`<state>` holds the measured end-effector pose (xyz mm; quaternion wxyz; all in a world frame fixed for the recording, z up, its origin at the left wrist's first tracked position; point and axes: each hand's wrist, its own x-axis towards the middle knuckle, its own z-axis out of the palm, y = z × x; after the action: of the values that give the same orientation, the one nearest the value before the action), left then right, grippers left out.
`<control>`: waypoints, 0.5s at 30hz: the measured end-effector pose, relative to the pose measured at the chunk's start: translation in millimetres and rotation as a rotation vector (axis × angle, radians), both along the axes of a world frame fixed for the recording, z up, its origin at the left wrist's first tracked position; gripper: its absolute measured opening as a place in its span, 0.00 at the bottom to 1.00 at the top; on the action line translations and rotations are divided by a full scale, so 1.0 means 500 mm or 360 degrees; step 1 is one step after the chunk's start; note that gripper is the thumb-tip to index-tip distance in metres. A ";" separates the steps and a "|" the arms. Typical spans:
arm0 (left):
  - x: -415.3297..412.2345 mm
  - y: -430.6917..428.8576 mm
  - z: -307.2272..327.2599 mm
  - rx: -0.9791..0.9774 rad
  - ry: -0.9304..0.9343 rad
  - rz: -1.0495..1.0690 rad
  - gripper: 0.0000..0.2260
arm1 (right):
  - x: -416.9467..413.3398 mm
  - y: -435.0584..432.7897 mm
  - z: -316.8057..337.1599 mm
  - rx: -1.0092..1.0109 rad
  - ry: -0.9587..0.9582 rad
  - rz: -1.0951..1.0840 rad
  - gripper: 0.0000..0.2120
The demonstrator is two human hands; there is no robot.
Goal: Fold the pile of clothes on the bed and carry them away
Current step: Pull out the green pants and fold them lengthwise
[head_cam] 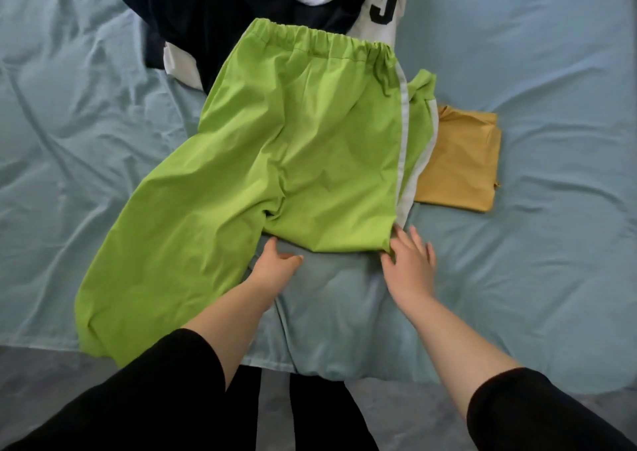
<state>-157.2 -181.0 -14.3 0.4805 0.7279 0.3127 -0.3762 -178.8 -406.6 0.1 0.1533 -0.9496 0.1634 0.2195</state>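
Lime-green trousers [293, 133] with a white side stripe lie spread on the blue bed sheet [534, 71], waistband at the far side. One leg runs down-left to the bed's edge; the other is doubled up, its fold facing me. My left hand [272, 264] rests on the sheet between the legs, fingers relaxed. With straight fingers, my right hand [410, 261] touches the right corner of the fold. Behind the trousers lies a heap of dark and white clothes [241, 9], one white piece showing a black letter C.
A folded mustard-yellow garment [462, 161] lies to the right of the trousers, partly under them. The bed's near edge [310, 371] crosses the lower frame, with grey floor [396, 416] and my dark-clad legs below it.
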 end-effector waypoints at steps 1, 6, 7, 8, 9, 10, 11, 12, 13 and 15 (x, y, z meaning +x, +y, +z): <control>-0.002 -0.008 0.000 -0.0029 0.0015 0.0034 0.37 | 0.005 -0.001 0.006 0.0060 -0.0151 0.0095 0.08; -0.019 -0.044 0.020 -0.0205 0.0013 0.0283 0.33 | 0.053 0.008 0.082 0.0736 -0.0258 -0.0143 0.10; -0.018 -0.051 0.027 -0.0264 0.0015 0.0383 0.34 | 0.071 0.008 0.096 0.0864 -0.0255 -0.0264 0.10; -0.016 -0.059 0.036 -0.0332 0.0016 0.0456 0.38 | 0.090 0.007 0.108 0.1018 -0.0199 -0.0421 0.08; -0.012 -0.066 0.046 -0.0399 0.0003 0.0487 0.42 | 0.109 0.005 0.116 0.1224 -0.0085 -0.0657 0.08; -0.007 -0.073 0.057 -0.0460 -0.0024 0.0469 0.44 | 0.125 0.003 0.126 0.1478 0.0091 -0.0960 0.09; -0.001 -0.080 0.069 -0.0520 -0.0071 0.0422 0.43 | 0.137 -0.004 0.135 0.1708 0.0285 -0.1248 0.10; 0.005 -0.086 0.079 -0.0569 -0.0119 0.0366 0.39 | 0.143 -0.015 0.143 0.1864 0.0416 -0.1454 0.12; 0.010 -0.092 0.090 -0.0601 -0.0157 0.0332 0.34 | 0.145 -0.028 0.148 0.1986 0.0495 -0.1549 0.15; 0.019 -0.100 0.112 -0.0602 -0.0186 0.0378 0.29 | 0.137 -0.053 0.155 0.2207 0.0533 -0.1445 0.23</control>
<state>-148.0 -230.9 41.5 0.6666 0.6035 0.2918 -0.3260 -110.4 -433.4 77.4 0.7483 -0.4376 0.3780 0.3250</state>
